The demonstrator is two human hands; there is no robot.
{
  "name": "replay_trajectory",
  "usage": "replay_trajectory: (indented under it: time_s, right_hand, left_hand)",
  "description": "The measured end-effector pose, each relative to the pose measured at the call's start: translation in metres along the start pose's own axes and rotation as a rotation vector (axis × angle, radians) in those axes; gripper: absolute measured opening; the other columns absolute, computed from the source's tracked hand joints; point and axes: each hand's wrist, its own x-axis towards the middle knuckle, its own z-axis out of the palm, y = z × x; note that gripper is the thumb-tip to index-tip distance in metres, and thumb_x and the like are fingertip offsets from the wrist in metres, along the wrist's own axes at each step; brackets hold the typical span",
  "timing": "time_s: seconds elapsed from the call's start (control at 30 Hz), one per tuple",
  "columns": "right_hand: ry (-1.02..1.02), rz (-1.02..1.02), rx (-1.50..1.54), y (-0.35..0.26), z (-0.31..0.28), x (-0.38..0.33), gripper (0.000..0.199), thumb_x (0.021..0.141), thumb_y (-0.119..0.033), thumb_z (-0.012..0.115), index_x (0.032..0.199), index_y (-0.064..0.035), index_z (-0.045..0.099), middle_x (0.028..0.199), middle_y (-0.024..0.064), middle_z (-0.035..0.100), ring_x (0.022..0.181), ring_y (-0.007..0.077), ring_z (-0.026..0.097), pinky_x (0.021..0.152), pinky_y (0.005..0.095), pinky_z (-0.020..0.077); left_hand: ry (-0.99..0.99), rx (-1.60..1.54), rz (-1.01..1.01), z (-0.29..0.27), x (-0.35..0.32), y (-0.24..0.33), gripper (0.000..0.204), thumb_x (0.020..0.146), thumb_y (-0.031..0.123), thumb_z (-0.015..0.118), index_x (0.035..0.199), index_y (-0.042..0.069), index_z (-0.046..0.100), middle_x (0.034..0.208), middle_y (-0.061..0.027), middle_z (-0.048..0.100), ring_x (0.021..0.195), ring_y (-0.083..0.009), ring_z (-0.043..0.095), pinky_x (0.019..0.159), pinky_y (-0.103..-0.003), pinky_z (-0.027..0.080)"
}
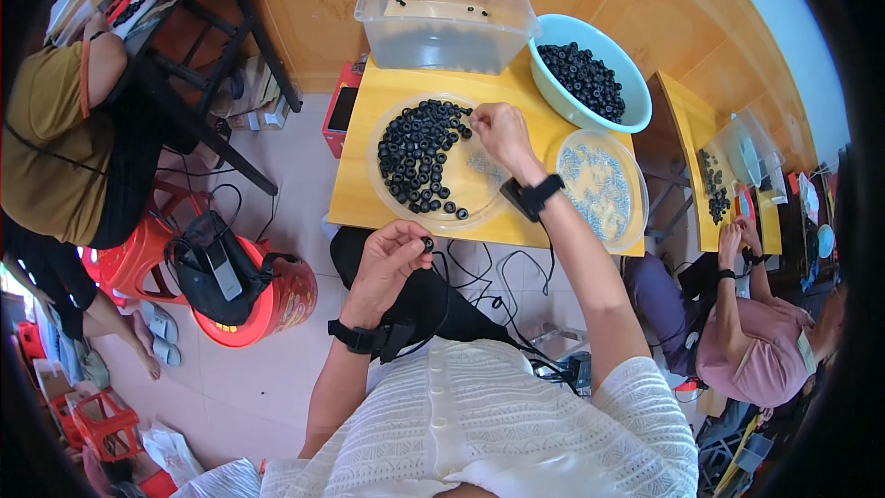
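Note:
My left hand (380, 269) is in front of the table's near edge, thumb and fingers pinched on a small black ring-shaped part (428, 243). Over the round clear tray (493, 212) is my right hand (502, 134), its fingertips pressed together beside the pile of black ring-shaped parts (415, 148). Whatever those fingertips hold, if anything, is too small to make out. Several small, clear bluish pieces (484, 164) lie in the tray under my right wrist. A second round tray (636, 221) to the right bears many such small shiny pieces (590, 180).
A clear plastic bin (447, 37) and a light-blue basin (546, 32) of black parts stand along the yellow table's (355, 194) far side. A red bucket (295, 290) with a black bag (221, 267) is at left. Cables (502, 281) hang below the table. Other people sit left and right.

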Motion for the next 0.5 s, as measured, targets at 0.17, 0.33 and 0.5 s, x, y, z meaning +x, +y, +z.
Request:
replay_trajectory:
  time_s: [0.17, 0.33, 0.5]
  right_hand:
    - [-0.088, 0.065, -0.235, 0.006, 0.029, 0.025, 0.012, 0.07, -0.008, 0.063, 0.081, -0.0036, 0.066, 0.08, 0.0166, 0.065, 0.08, 0.0311, 0.062, 0.074, 0.0384, 0.0486]
    - [-0.096, 0.07, -0.257, 0.002, 0.037, 0.026, 0.009, 0.067, -0.006, 0.06, 0.075, -0.0035, 0.062, 0.083, 0.0189, 0.062, 0.085, 0.0339, 0.06, 0.077, 0.0393, 0.0479]
    - [-0.188, 0.073, -0.252, -0.009, 0.026, 0.023, 0.015, 0.066, -0.007, 0.059, 0.08, -0.0048, 0.064, 0.085, 0.0182, 0.064, 0.086, 0.0322, 0.061, 0.077, 0.0385, 0.0479]
  left_hand:
    - [0.012, 0.006, 0.009, -0.003, -0.003, 0.003, 0.013, 0.084, 0.005, 0.059, 0.096, 0.001, 0.058, 0.089, -0.0102, 0.063, 0.07, -0.0123, 0.059, 0.065, -0.023, 0.05]
    - [0.017, -0.005, 0.017, -0.007, -0.005, 0.005, 0.013, 0.084, 0.004, 0.06, 0.096, 0.001, 0.058, 0.087, -0.0089, 0.063, 0.071, -0.0118, 0.059, 0.065, -0.023, 0.05]
    - [0.022, -0.017, 0.021, -0.009, -0.005, 0.005, 0.013, 0.084, 0.003, 0.059, 0.097, 0.001, 0.058, 0.084, -0.0052, 0.062, 0.071, -0.011, 0.061, 0.066, -0.023, 0.051]
